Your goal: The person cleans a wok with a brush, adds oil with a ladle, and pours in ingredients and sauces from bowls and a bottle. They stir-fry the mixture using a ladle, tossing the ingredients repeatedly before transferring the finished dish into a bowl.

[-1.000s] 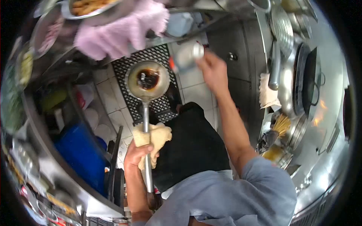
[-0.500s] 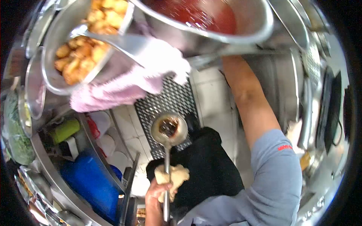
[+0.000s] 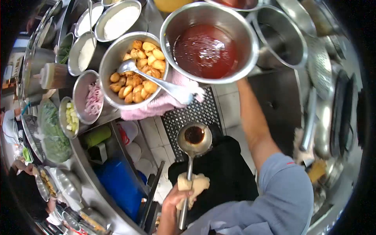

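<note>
My left hand is closed around the handle of a metal ladle, with a folded beige cloth in the grip. The ladle's bowl holds a little dark brown liquid. It hangs in front of my black apron, above the floor mat. My right arm stretches forward; its hand is hidden behind the rim of a large steel pot of red liquid. Left of that pot stands a steel bowl of golden-brown small potatoes, with a big spoon across it.
A pink towel lies along the counter edge. Bowls of sliced onion, white powder and chopped green pieces stand left. Bagged greens sit beside them. An empty-looking steel pot stands right.
The view has shifted, bringing more of the counter and its bowls into sight. My left hand keeps hold of the ladle, and my right arm still reaches behind the red-liquid pot.
</note>
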The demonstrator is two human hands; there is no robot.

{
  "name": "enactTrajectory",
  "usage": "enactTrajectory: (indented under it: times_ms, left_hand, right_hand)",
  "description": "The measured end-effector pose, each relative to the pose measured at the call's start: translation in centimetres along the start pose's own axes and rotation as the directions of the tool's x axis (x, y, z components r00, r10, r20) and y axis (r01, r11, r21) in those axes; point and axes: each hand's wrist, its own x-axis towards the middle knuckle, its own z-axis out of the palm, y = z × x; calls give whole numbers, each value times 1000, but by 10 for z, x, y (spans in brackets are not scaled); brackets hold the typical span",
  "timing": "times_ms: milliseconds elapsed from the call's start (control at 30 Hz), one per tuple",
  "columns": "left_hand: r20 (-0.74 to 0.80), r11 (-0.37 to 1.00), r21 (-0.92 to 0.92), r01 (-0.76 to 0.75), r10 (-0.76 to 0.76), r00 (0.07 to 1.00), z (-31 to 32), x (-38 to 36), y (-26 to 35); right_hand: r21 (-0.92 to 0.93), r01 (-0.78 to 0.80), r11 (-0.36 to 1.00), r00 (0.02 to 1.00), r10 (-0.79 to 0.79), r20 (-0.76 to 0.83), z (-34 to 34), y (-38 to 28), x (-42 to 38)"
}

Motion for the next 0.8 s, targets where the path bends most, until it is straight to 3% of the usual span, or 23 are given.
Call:
enactTrajectory:
  times_ms: [67, 100, 133, 167, 233, 267, 300, 333, 367, 400, 467, 500, 567, 633, 700, 733, 767, 800]
  left_hand:
    - [19, 997, 69, 27, -29, 999, 5, -25, 0]
    - [13, 986, 159, 40, -43, 999, 20, -44, 10]
    - [44, 989, 147, 34, -41, 998, 20, -58, 8]
    - [52, 982, 189, 27, -38, 998, 30, -70, 16]
    - [90, 962, 265, 60, -87, 992, 43, -102, 33]
    - [95, 946, 320, 52, -86, 992, 61, -116, 45]
    - [104, 932, 362, 36, -79, 991, 77, -129, 55]
    - [125, 911, 412, 14, -72, 990, 96, -138, 65]
    - [185, 896, 444, -2, -89, 979, 124, -148, 79]
    - [199, 849, 527, -35, -83, 976, 147, -152, 89]
    - [306, 811, 560, -169, -13, 952, 204, -152, 99]
    - [378, 775, 597, -207, -44, 925, 237, -147, 104]
    - [433, 666, 686, -292, -51, 900, 307, -138, 104]
    - [526, 666, 657, -354, -68, 848, 379, -120, 86]
    - [590, 708, 630, -319, -168, 790, 437, -89, 65]
    - [617, 716, 630, -301, -225, 754, 468, -77, 51]
    - [615, 696, 628, -348, -170, 770, 487, -64, 35]
    - [629, 729, 630, -266, -280, 725, 496, -38, 26]
  right_hand:
    - [252, -159, 955, 984, 131, 123, -38, -49, -92]
    - [224, -363, 904, 924, 318, 214, -69, -72, -149]
    - [204, -404, 892, 889, 331, 316, -108, -98, -203]
    - [175, -568, 805, 764, 435, 477, -133, -101, -250]
    - [240, -762, 602, 572, 452, 684, -184, -130, -342]
    - [317, -669, 672, 616, 262, 743, -203, -132, -384]
    - [456, -645, 613, 609, 53, 791, -213, -130, -420]
    - [453, -569, 686, 572, -66, 818, -241, -156, -437]
    - [475, -624, 620, 538, -101, 837, -265, -182, -452]
    - [450, -586, 674, 474, -165, 865, -293, -205, -455]
    - [530, -594, 605, 424, -324, 845, -323, -243, -465]
    - [636, -579, 510, 446, -455, 771, -326, -256, -466]
    - [775, -587, 233, 594, -527, 608, -347, -283, -466]
    - [806, -564, -176, 798, -367, 478, -385, -312, -463]
    - [750, -430, -502, 901, -193, 388, -428, -306, -451]
    - [803, -330, -497, 936, -62, 346, -444, -289, -447]
    - [820, -262, -509, 951, 9, 310, -463, -267, -442]
    - [907, -166, -386, 947, 194, 256, -488, -257, -437]
